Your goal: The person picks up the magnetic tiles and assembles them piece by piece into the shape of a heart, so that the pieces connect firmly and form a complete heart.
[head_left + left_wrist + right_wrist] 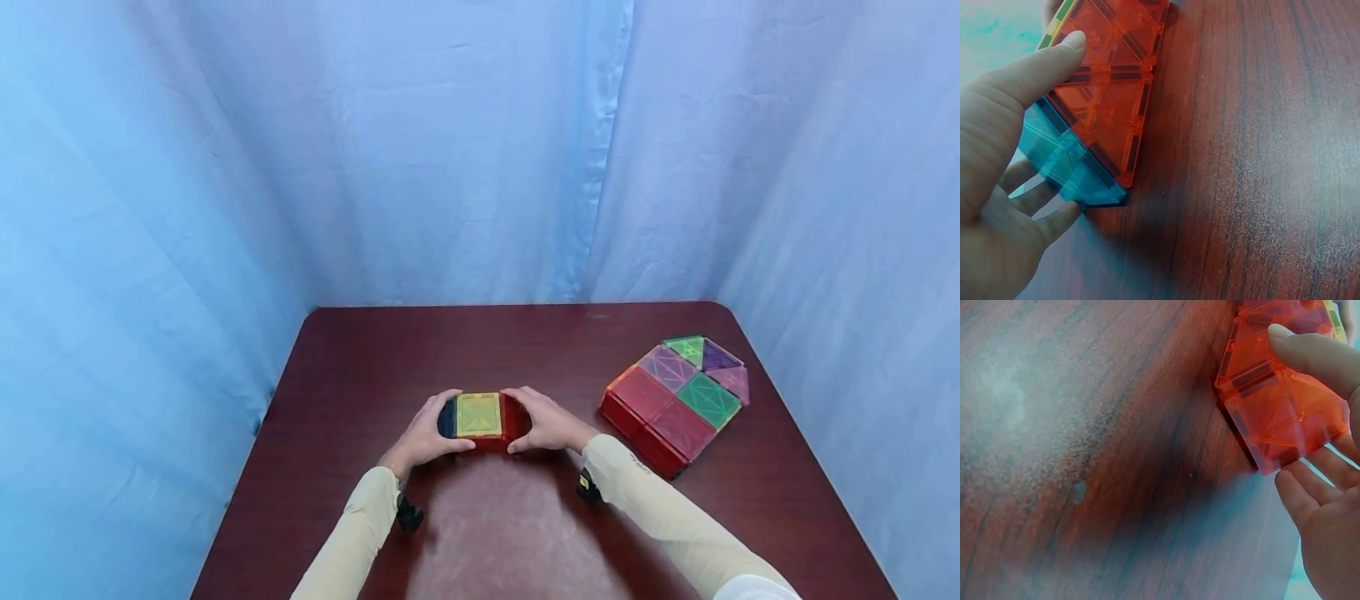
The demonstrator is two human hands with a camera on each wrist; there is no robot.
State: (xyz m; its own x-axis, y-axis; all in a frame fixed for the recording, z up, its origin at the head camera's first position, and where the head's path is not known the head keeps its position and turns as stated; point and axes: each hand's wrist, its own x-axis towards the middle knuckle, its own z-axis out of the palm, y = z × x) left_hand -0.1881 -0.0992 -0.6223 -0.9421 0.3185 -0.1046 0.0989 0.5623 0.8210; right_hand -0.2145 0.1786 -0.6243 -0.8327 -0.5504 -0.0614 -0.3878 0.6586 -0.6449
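A small block built of translucent magnetic tiles (478, 415) sits near the middle of the table, with a yellow square on top. My left hand (425, 433) holds its left end, thumb against the front and the other fingers round the back. That end carries a slanting blue tile (1066, 153), beside the red triangular front tiles (1119, 103). At the other end my right hand (551, 423) grips it the same way, its thumb on the red front. A red end tile (1294, 419) slopes down there to the wooden surface. The far side of the block is mostly hidden.
On the right of the dark red-brown table (360, 350) lies a larger group of magnetic tiles (678, 408), with red, green, purple and pink pieces, some stacked thick. Pale blue curtains (450, 167) hang behind the table and along both sides.
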